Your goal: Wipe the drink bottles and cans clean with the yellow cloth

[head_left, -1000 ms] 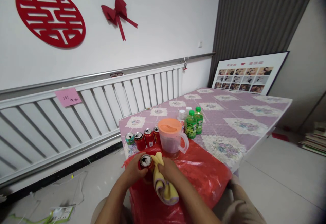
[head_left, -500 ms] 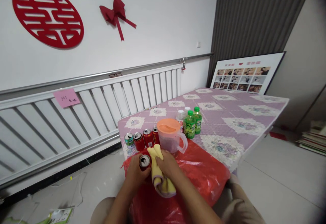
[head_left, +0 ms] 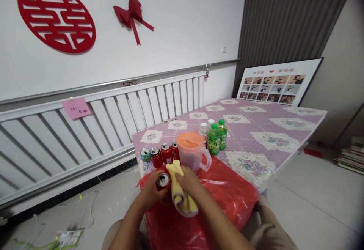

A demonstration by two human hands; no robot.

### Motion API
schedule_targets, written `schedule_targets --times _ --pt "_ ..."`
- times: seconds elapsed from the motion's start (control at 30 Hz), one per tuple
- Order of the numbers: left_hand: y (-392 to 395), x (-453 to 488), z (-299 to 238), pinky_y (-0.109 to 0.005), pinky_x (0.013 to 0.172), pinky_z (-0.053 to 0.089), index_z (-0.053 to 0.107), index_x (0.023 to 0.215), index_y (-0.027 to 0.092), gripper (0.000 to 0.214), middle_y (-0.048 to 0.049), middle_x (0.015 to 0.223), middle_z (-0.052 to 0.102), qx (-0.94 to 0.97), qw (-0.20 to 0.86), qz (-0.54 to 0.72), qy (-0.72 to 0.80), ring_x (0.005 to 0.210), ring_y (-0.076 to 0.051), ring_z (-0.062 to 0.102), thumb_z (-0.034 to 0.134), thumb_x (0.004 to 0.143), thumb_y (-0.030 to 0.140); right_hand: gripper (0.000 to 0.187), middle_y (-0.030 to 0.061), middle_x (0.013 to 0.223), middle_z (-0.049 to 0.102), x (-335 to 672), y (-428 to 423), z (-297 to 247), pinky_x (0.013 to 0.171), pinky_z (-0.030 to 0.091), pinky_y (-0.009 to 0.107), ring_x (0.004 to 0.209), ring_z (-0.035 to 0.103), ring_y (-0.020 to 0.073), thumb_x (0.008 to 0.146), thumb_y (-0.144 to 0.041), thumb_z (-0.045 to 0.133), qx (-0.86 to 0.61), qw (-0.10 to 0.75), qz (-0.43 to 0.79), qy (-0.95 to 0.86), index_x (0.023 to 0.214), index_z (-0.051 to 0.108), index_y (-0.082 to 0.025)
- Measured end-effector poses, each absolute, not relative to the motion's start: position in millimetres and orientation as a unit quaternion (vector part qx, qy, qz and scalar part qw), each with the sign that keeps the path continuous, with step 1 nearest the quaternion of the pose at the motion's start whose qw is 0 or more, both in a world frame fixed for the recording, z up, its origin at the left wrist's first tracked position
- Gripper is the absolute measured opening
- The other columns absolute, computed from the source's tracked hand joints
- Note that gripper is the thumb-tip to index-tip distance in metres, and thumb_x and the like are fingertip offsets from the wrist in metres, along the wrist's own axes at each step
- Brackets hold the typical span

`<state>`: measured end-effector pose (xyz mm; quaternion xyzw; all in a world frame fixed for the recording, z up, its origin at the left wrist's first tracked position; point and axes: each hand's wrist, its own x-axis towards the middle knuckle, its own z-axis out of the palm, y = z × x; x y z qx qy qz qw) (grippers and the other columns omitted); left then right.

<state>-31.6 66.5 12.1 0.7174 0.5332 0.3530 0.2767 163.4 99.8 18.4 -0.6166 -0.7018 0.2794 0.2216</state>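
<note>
My left hand [head_left: 152,190] is wrapped round an opened red drink can [head_left: 164,181], which stands upright over the red plastic sheet [head_left: 224,193]. In my right hand [head_left: 188,180] is a folded yellow cloth [head_left: 182,200], held close against the can's right side. Whether cloth and can touch is hard to make out. Just beyond my hands stands a clear pitcher [head_left: 191,159] with an orange lid. Left of it, a green-and-white can [head_left: 146,157] and several red cans, among them a red can [head_left: 156,158], form a row.
Two green bottles [head_left: 213,140] and white-capped clear bottles [head_left: 203,128] stand behind the pitcher. A purple floral cloth covers the table [head_left: 261,136]. Along the wall runs a white radiator [head_left: 113,121]. A photo board [head_left: 273,83] leans at the far right.
The view has shifted slightly. My left hand has turned a little round the can, and the cloth in my right hand has moved slightly. Both holds are unchanged.
</note>
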Motion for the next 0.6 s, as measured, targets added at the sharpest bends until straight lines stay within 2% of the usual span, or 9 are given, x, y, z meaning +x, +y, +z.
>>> schedule_targets --times 0.3,0.47,0.53,0.6 --pt "69 -34 8 -0.048 0.119 0.04 0.063 0.129 0.021 0.073 -0.0115 0.138 0.067 0.713 0.281 0.344 0.543 0.133 -0.032 0.059 0.067 0.058 0.002 0.033 0.0079 0.126 0.066 164 87 3 0.091 0.058 0.045 0.106 0.067 0.0232 0.099 -0.038 0.065 -0.624 0.171 0.289 -0.706 0.125 0.063 -0.019" --pt "68 -26 -3 -0.051 0.12 0.037 0.053 0.138 0.017 0.081 -0.0172 0.148 0.058 0.685 0.242 0.356 0.588 0.141 -0.036 0.051 0.077 0.06 0.015 0.033 0.008 0.127 0.066 166 86 8 0.092 0.057 0.046 0.108 0.067 0.0236 0.099 -0.038 0.065 -0.633 0.178 0.277 -0.701 0.125 0.063 -0.019" --pt "67 -22 -7 -0.054 0.118 0.037 0.049 0.139 0.012 0.082 -0.0213 0.145 0.057 0.667 0.217 0.364 0.613 0.14 -0.039 0.05 0.078 0.063 0.021 0.032 0.008 0.127 0.066 167 88 14 0.093 0.057 0.046 0.109 0.067 0.0238 0.099 -0.037 0.065 -0.631 0.19 0.269 -0.703 0.124 0.064 -0.019" --pt "65 -19 -9 -0.056 0.114 0.04 0.05 0.135 0.011 0.075 -0.0213 0.138 0.06 0.654 0.198 0.37 0.629 0.134 -0.039 0.053 0.077 0.067 0.024 0.031 0.008 0.127 0.066 167 89 20 0.094 0.056 0.047 0.11 0.066 0.024 0.099 -0.037 0.065 -0.627 0.205 0.26 -0.705 0.124 0.064 -0.019"
